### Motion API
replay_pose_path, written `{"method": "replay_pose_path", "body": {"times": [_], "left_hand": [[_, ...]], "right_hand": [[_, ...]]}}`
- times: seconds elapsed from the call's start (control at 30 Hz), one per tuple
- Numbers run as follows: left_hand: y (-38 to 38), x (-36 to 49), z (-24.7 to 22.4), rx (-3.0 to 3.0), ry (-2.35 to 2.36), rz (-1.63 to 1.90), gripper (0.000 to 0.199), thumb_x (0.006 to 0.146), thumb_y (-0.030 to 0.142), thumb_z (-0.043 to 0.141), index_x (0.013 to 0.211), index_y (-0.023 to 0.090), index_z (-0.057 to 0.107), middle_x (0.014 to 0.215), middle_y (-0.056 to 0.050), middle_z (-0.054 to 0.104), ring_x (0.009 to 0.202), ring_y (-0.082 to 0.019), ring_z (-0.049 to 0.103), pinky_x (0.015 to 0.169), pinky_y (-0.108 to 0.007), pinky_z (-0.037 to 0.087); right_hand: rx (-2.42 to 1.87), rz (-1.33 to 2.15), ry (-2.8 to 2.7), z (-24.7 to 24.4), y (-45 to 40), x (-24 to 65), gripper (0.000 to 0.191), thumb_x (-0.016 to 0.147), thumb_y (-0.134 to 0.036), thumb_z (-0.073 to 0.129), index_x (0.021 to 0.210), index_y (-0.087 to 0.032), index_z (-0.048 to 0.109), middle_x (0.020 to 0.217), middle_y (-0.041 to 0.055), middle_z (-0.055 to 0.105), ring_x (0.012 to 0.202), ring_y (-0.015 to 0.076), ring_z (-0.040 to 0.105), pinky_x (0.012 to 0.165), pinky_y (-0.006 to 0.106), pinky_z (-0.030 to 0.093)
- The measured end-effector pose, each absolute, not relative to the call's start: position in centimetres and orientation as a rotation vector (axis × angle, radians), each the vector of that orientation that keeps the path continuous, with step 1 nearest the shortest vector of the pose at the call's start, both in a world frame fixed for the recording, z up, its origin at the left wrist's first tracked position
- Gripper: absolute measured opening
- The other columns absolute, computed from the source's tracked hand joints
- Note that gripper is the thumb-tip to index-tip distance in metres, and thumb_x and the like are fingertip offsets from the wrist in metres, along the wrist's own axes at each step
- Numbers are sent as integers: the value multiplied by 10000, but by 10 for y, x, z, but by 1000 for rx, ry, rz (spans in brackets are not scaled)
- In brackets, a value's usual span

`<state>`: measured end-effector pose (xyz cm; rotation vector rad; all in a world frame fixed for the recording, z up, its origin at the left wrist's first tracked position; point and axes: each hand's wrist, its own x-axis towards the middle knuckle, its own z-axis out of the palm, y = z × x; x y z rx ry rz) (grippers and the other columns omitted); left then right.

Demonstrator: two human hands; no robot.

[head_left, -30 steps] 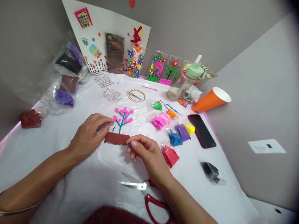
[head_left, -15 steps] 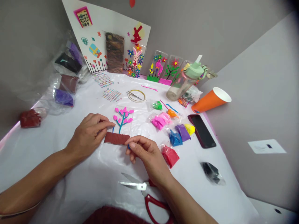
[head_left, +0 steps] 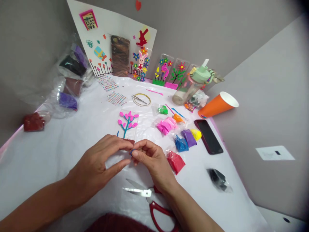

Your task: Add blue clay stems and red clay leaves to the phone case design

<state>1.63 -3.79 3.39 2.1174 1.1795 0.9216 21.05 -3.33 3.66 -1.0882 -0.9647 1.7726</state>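
Note:
A clear panel bears a clay tree [head_left: 126, 125] with a teal trunk and pink leaves, above a brown clay strip [head_left: 130, 141] that is mostly hidden by my hands. A short blue piece [head_left: 118, 133] lies left of the trunk. My right hand [head_left: 148, 158] pinches a small lump of blue clay [head_left: 131, 152] between thumb and fingers, at the strip's right end. My left hand [head_left: 106, 154] reaches over the strip, thumb and fingers apart around the near side of the blue lump; nothing shows in it.
Open scissors [head_left: 145, 192] lie below my right hand. Bagged clays, such as red [head_left: 175, 162] and blue [head_left: 181, 143], sit to the right, with a phone [head_left: 209, 136], an orange cup [head_left: 217, 104] and a bottle [head_left: 185, 91] beyond. Tweezers [head_left: 140, 99] lie by a ring.
My left hand has moved right and nearer me, from the left of the tree to beside my right hand, and its fingers have spread. It now covers most of the brown strip.

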Motion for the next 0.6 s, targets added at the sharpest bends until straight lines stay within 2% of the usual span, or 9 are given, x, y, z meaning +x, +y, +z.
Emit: {"method": "replay_pose_path", "body": {"times": [0.13, 0.23, 0.33, 0.47, 0.53, 0.6], "left_hand": [[-42, 24, 34, 2283, 1191, 1005, 67, 987, 236, 573, 1045, 262, 593, 1008, -5, 710, 988, -198, 650, 960, -372, 499], [-42, 28, 34, 2418, 1198, 1017, 92, 965, 161, 556, 1001, 244, 564, 921, 0, 686, 922, -192, 641, 1083, -470, 427], [-43, 32, 35, 2493, 1241, 1010, 107, 939, 130, 554, 933, 236, 539, 844, 7, 648, 842, -183, 616, 1099, -512, 408], [-46, 29, 37, 2390, 1258, 1039, 110, 922, 146, 539, 894, 250, 520, 770, 37, 604, 766, -165, 598, 1111, -481, 425], [-46, 15, 37, 2296, 1328, 1033, 77, 932, 191, 519, 912, 264, 536, 806, 29, 628, 815, -176, 632, 1081, -433, 460], [-43, -9, 33, 2214, 1477, 996, 65, 957, 303, 523, 951, 285, 585, 943, -1, 692, 947, -212, 666, 989, -390, 514]], "right_hand": [[-1069, 1818, -930, 36, -34, 209, 260, 730, -360, 890, 840, -195, 723, 714, -22, 693, 616, 102, 587, 648, 235, 488], [-1058, 1808, -928, 35, -35, 209, 243, 735, -339, 885, 826, -190, 716, 676, -24, 685, 621, 109, 596, 652, 238, 485], [-1045, 1802, -947, 36, -36, 208, 244, 740, -337, 887, 794, -181, 707, 663, -27, 673, 614, 101, 583, 645, 231, 475], [-996, 1848, -993, 42, -38, 208, 276, 720, -358, 906, 778, -179, 704, 654, -35, 658, 593, 87, 556, 618, 219, 459], [-942, 1932, -1009, 45, -40, 209, 290, 706, -363, 915, 778, -181, 700, 660, -35, 658, 585, 86, 562, 604, 219, 460], [-893, 2035, -1007, 48, -42, 210, 296, 705, -365, 915, 780, -183, 693, 665, -29, 664, 574, 89, 576, 589, 223, 466]]}}
